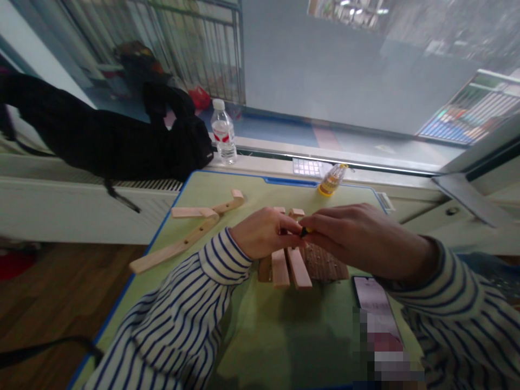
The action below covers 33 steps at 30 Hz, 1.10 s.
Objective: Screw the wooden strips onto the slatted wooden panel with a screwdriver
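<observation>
My right hand (345, 230) is closed around a small black-and-yellow object (306, 231), mostly hidden by the fingers. Thumb and forefinger of my left hand (262, 233) pinch close to its black end; whatever lies between them is too small to make out. Under both hands, two pale wooden strips (299, 268) lie side by side on a brown board (327, 262). Many small shiny bits, perhaps screws, are scattered over the board's right part. To the left of my left hand, curved wooden pieces with dark holes (179, 246) rest on the table.
The light green table (252, 325) has a blue rim. A phone (374, 300) lies at the right, and a clear bottle with yellow ends (333, 180) stands at the back. Behind, the windowsill carries a water bottle (223, 132) and a black bag (179, 135).
</observation>
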Tool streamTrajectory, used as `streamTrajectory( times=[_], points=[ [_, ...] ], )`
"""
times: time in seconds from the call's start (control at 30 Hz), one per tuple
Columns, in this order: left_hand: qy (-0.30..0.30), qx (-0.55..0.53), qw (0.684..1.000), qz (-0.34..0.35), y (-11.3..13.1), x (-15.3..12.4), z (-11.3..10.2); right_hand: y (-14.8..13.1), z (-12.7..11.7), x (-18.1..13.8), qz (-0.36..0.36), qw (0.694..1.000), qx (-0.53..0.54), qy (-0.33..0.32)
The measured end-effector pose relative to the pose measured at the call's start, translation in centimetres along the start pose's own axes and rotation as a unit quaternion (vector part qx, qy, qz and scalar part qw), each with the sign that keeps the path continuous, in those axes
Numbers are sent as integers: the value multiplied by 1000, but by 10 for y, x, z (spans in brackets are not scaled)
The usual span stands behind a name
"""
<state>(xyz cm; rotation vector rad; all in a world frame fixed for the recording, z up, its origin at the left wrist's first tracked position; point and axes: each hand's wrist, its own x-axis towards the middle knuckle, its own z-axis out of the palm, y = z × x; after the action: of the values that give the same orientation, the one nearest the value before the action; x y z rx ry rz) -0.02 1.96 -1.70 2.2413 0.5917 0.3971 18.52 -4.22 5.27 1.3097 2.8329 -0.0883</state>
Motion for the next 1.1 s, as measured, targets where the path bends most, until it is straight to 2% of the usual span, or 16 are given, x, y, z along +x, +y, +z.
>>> streamTrajectory(
  times=[0.2, 0.53, 0.87, 1.1],
  points=[
    [-6, -6, 1000, 14, -3, 0, 2, -2, 4, -1, 16, 999, -27, 15],
    [-10, -15, 999, 28, -5, -1, 4, -6, 14, -2, 51, 994, -57, 74],
    [25, 3, 1000, -8, 1, 1, 1, -5, 13, -3, 56, 995, -35, 68],
    [22, -9, 999, 23, -4, 0, 2, -2, 3, -6, 17, 999, 20, 26]
  ],
)
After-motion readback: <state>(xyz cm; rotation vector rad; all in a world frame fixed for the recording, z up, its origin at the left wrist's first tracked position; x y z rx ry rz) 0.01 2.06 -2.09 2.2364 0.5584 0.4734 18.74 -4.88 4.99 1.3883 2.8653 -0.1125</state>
